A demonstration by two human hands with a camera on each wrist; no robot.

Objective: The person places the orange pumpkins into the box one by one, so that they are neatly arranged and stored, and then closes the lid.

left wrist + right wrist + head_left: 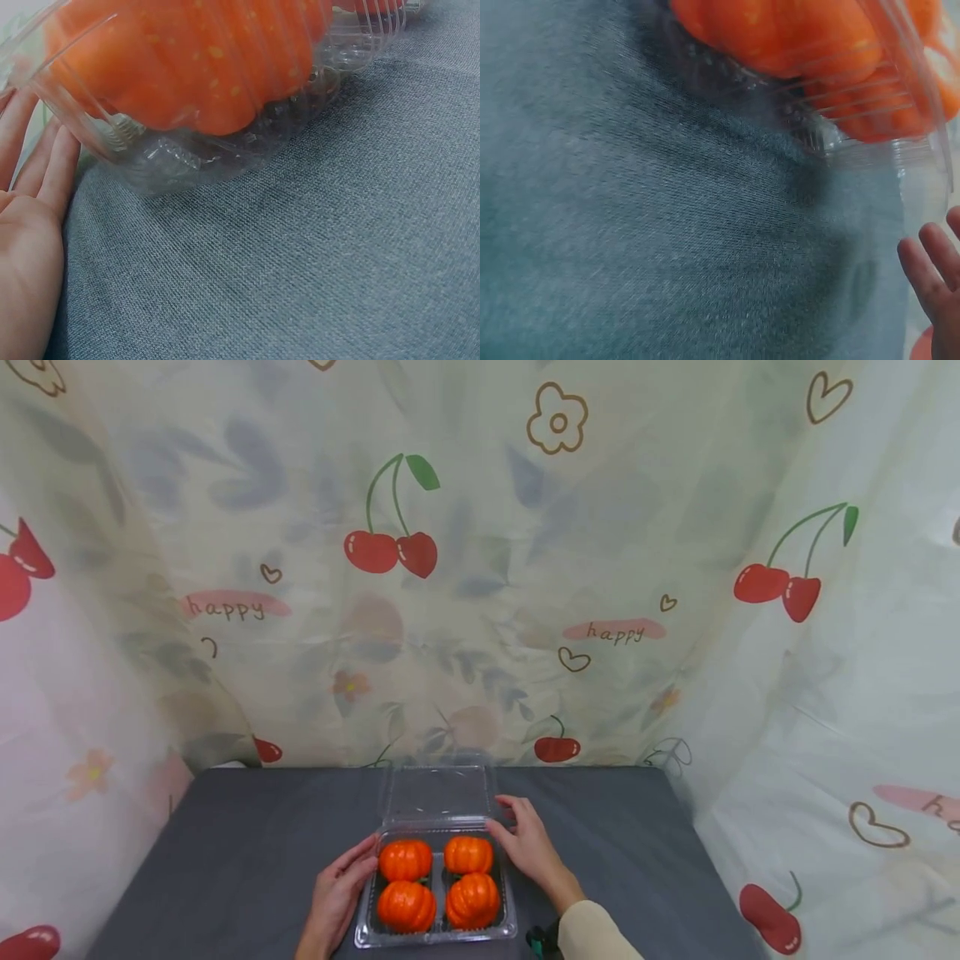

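A clear plastic clamshell box (437,938) sits on the grey cloth, its lid (437,792) folded back away from me. Inside are several small orange pumpkins (406,906) in two rows. My left hand (334,889) is at the box's left side, fingers extended along its far left corner. In the left wrist view those fingers (58,169) are straight beside the clear wall. My right hand (531,843) is at the far right corner, near the hinge and the lid's right edge. Its fingers (922,274) are spread in the right wrist view, holding nothing.
Dark grey cloth (247,860) covers the table around the box. A printed curtain (480,635) with cherries and hearts hangs behind the table and along both sides. A small black and green item (542,941) shows by my right sleeve (596,931).
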